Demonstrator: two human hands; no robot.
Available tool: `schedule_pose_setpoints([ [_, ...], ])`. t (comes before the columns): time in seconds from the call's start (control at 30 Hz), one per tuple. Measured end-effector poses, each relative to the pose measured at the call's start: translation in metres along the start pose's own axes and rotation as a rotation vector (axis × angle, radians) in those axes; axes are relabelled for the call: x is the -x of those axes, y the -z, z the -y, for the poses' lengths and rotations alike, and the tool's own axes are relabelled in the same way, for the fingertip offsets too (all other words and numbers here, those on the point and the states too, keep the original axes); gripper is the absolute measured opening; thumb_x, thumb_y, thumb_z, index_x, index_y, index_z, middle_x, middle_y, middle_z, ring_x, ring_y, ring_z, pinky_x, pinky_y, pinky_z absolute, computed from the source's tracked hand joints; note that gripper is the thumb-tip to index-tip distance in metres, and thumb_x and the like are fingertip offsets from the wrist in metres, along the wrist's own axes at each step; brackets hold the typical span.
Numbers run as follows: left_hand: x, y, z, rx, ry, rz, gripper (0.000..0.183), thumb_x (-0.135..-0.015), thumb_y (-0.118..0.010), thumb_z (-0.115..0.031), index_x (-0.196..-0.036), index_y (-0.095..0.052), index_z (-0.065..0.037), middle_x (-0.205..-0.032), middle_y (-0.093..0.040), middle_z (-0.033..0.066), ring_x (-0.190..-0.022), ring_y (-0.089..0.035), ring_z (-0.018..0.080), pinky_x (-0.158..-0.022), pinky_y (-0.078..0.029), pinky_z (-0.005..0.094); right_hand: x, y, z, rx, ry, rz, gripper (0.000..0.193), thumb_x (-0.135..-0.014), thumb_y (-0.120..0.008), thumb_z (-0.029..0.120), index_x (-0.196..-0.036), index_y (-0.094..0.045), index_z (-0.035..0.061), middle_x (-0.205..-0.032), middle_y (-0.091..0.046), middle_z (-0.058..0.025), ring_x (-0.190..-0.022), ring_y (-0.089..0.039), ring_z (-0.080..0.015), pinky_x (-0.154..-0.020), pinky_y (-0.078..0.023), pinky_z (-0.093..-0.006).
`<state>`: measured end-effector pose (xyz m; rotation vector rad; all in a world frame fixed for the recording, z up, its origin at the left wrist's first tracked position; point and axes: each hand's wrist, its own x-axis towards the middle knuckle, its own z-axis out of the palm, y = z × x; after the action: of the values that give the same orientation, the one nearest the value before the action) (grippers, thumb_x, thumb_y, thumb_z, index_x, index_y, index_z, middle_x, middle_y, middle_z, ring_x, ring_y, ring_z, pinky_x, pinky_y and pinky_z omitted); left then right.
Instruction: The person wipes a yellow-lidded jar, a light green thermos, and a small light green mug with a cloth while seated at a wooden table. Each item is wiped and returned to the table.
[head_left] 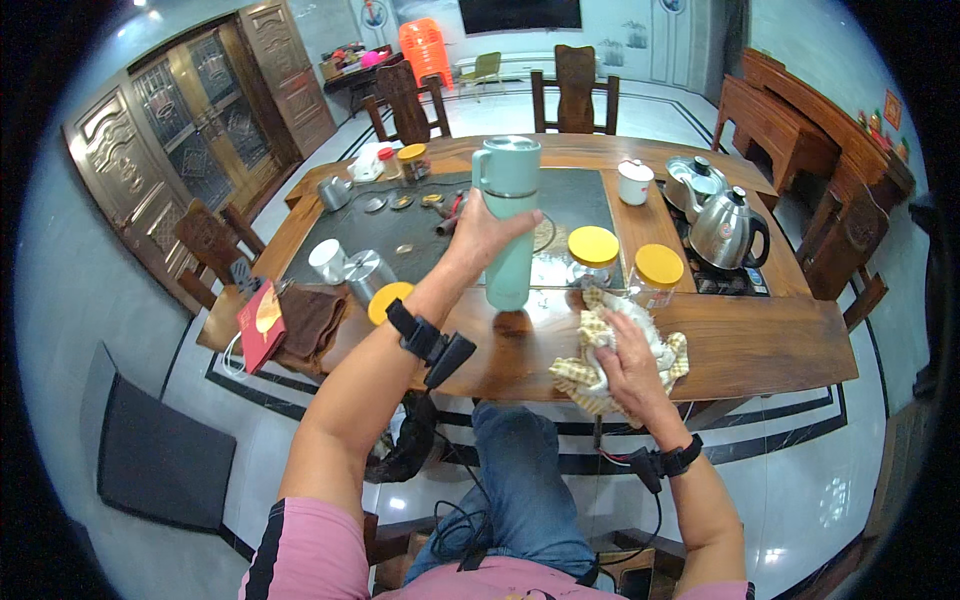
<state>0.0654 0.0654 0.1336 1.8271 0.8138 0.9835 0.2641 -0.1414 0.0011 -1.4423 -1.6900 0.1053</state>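
Bag (258, 335): red paper with a round gold print and white cord handle, at the left end of the long, polished brown wooden table (765, 340), beside a dark-brown cloth (312, 322).
Cup (325, 262): plain white, near a silver metal cylinder (368, 276) and a partly hidden round yellow lid (382, 301); no hand touches these.
Left hand (485, 242): closed around the bottle from its left, thumb across the front.
Bottle (510, 268): tall, pale mint-green, upright over the near edge of the table, its looped lid on. From where I stand, I cannot tell whether its base touches wood. Taking hold of it is done; letting go is not.
Jars: two clear ones with yellow lids, left (591, 274) and right (654, 290), both covered.
Checked cloth (575, 374): cream and yellow, bunched at the table edge, apart from the bottle; I judge the handling midway, but what it has done I cannot tell.
Right hand (630, 358): on that cloth, fingers bent; pressing or gripping, I cannot tell.
Kettle (722, 232): silver metal, black-handled, untouched.
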Motion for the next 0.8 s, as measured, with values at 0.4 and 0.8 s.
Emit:
schedule_pose_setpoints([
  [0.4,0.094,-0.003,0.024,0.128,0.014,-0.115,0.075,-0.077,-0.085,-0.027,-0.127,-0.038,0.003,-0.121,-0.057,0.0201,-0.111,-0.061,0.0251,-0.092,-0.053,0.0373,-0.064,0.009,0.074,-0.517,-0.298,-0.179,0.038,-0.106,-0.046,0.029,-0.115,-0.063,-0.0047,-0.101,-0.07,-0.0081,-0.09,-0.065,-0.0165,-0.08,-0.049,-0.0304],
  [0.8,0.114,-0.024,0.046,0.006,-0.386,-0.25,0.077,-0.084,-0.067,0.0,-0.145,-0.019,-0.001,-0.131,-0.046,0.026,-0.122,-0.052,0.0381,-0.104,-0.041,0.0439,-0.111,-0.062,0.105,-0.813,-0.072,-0.009,0.084,-0.084,-0.077,0.017,-0.152,-0.029,0.0015,-0.138,-0.048,-0.0108,-0.125,-0.048,-0.02,-0.107,-0.041,-0.0351],
])
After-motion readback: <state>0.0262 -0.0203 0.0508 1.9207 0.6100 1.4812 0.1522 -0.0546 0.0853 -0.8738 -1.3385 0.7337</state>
